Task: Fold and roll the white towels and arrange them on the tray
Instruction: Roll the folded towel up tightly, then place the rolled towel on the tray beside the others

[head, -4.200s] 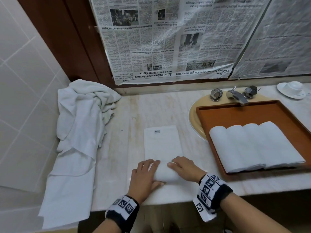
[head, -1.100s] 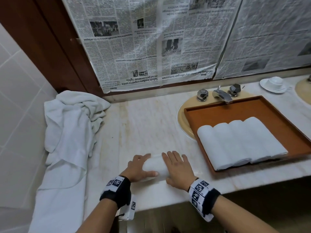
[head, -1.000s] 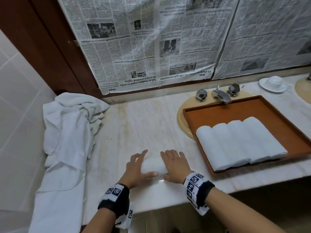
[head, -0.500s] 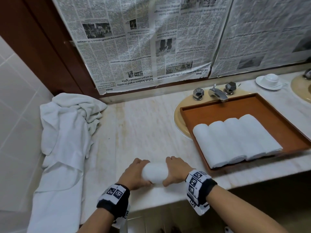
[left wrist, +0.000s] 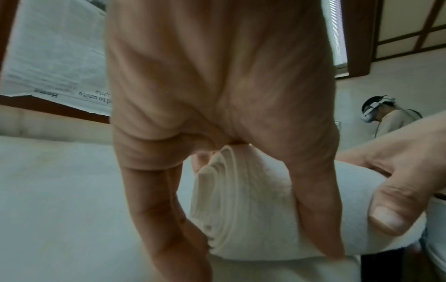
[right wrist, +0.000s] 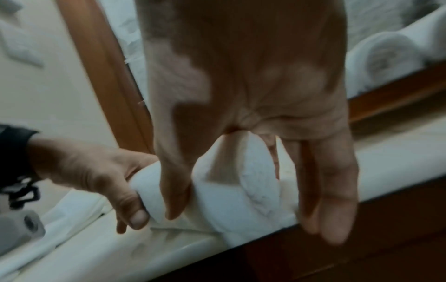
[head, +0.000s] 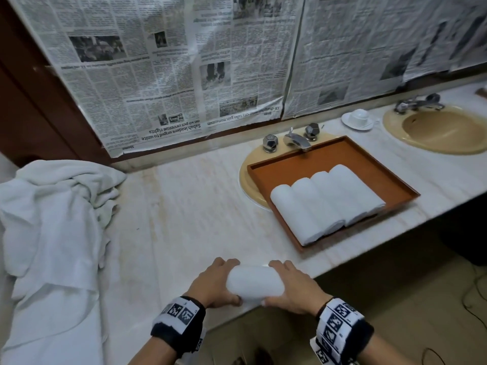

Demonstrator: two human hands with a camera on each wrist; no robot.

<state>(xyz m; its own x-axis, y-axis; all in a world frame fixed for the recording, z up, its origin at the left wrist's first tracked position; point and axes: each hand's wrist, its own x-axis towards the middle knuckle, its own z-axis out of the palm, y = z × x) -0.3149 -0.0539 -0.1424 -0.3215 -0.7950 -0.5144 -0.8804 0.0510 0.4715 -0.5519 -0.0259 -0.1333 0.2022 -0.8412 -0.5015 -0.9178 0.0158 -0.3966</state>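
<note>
My left hand point(head: 210, 284) and right hand point(head: 292, 291) each grip one end of the rolled towel point(head: 254, 284), fingers curled around it, at the near edge of the counter point(head: 184, 219). Beyond my left hand, the upside-down newspaper point(head: 168, 83) reads "Sabah leaders urged to unite". Beyond my right hand, the brown tray point(head: 342, 159) holds four rolled towels point(head: 324, 201), touching side by side.

Two bare forearms are seen, each wrapped at the wrist by a black band point(head: 179, 325) carrying white panels printed with black square marker patterns point(head: 340, 327), while the left hand point(head: 210, 285) and right hand point(head: 292, 291) are left ungloved.
</note>
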